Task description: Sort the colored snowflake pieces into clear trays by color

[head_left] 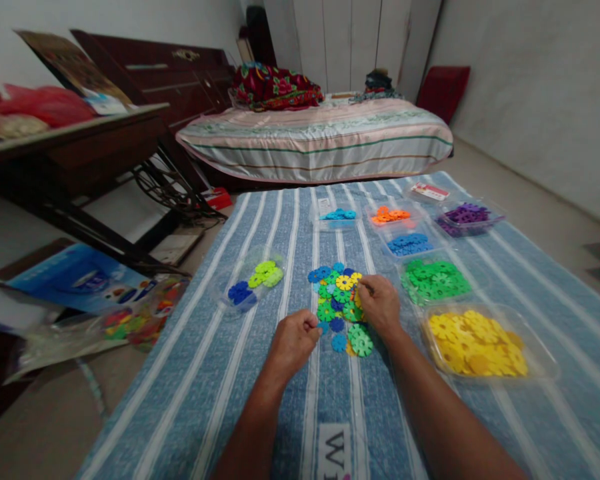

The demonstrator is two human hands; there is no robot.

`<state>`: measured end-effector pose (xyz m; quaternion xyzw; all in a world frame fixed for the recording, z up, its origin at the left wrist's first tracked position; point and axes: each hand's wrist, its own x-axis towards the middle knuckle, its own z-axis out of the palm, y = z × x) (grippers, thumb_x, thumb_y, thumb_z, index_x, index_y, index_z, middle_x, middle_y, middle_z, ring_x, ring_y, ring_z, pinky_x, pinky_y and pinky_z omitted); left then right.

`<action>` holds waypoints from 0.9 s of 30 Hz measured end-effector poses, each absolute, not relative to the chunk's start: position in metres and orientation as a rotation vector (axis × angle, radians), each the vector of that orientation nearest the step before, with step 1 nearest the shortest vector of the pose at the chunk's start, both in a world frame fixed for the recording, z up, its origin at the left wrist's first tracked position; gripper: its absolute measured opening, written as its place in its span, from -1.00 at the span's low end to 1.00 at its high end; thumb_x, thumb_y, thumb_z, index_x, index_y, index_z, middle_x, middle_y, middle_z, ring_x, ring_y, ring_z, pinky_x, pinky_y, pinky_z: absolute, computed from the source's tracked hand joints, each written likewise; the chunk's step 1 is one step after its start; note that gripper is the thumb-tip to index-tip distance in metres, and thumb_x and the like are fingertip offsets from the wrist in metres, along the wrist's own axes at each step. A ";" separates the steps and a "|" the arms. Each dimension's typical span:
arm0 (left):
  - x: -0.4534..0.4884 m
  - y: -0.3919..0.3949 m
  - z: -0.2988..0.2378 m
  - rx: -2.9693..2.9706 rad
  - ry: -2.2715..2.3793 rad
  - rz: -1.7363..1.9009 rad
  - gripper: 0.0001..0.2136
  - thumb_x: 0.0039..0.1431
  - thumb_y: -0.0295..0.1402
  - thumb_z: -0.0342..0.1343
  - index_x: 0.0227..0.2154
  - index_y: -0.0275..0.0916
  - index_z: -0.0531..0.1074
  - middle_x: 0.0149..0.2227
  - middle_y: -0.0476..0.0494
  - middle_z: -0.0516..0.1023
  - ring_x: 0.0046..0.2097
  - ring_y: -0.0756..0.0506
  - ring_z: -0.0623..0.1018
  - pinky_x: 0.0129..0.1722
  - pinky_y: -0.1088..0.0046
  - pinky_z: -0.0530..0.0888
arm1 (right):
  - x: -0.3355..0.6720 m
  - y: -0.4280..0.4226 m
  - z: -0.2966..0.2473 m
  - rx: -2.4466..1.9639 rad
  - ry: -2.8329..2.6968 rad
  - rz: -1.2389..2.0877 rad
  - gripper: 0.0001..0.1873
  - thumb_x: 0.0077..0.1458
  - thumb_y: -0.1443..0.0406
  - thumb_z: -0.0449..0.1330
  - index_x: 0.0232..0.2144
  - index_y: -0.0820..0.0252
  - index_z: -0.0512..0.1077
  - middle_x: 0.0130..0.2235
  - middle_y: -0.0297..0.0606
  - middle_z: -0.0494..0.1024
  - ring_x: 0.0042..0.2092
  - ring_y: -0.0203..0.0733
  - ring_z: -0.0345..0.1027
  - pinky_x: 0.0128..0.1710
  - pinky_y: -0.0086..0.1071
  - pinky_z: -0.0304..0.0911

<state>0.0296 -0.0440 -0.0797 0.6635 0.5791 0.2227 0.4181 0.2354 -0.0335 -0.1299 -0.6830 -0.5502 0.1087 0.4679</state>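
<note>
A loose pile of flower-shaped plastic discs (341, 297) in green, blue and yellow lies on the striped cloth. My left hand (295, 338) is at the pile's near left edge, its fingers curled together beside a blue disc (324, 328); whether it grips anything is hidden. On the right side of the pile, my right hand (380, 303) has its thumb and fingers pinched by some yellow discs. What it holds, if anything, I cannot make out. Nearest to that hand stand a tub of green discs (435, 280) and a tub of yellow discs (480, 343).
Farther back are tubs of light blue discs (341, 215), orange discs (391, 215), blue discs (410, 245) and purple discs (464, 217). A tub (220, 303) with dark blue and lime discs sits left. Beyond the table is a bed (315, 143); a sewing-machine table (105, 133) stands left.
</note>
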 end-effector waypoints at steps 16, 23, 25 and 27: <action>0.054 -0.068 -0.060 1.933 1.432 0.243 -0.96 -0.03 -0.44 0.11 -0.45 -0.22 0.40 -0.45 -0.01 0.45 -0.37 -0.04 0.45 -0.34 0.47 0.32 | 0.234 -0.036 -0.126 -1.691 -1.352 0.252 -0.73 0.10 0.21 0.03 -0.43 0.15 0.51 -0.33 -0.23 0.55 -0.21 -0.11 0.34 -0.12 -0.26 0.16; 0.058 -0.075 -0.056 2.086 1.476 0.123 -0.83 -0.01 -0.44 0.12 -0.29 -0.20 0.46 -0.24 -0.10 0.50 -0.21 -0.09 0.49 -0.19 0.42 0.33 | 0.234 -0.036 -0.126 -1.690 -1.354 0.241 -0.73 0.09 0.21 0.03 -0.44 0.15 0.51 -0.34 -0.23 0.56 -0.22 -0.11 0.35 -0.12 -0.25 0.16; 0.057 -0.075 -0.057 2.074 1.466 0.150 -0.86 -0.04 -0.46 0.11 -0.35 -0.20 0.43 -0.29 -0.07 0.49 -0.25 -0.07 0.47 -0.24 0.45 0.32 | 0.234 -0.036 -0.126 -1.688 -1.357 0.246 -0.73 0.09 0.21 0.03 -0.44 0.15 0.51 -0.34 -0.23 0.56 -0.22 -0.11 0.35 -0.11 -0.25 0.16; 0.055 -0.074 -0.058 2.032 1.445 0.185 -0.91 -0.05 -0.47 0.09 -0.42 -0.20 0.39 -0.39 -0.02 0.46 -0.32 -0.05 0.44 -0.31 0.48 0.29 | 0.234 -0.036 -0.127 -1.684 -1.353 0.251 -0.72 0.10 0.21 0.03 -0.43 0.14 0.51 -0.34 -0.23 0.56 -0.21 -0.11 0.35 -0.11 -0.25 0.16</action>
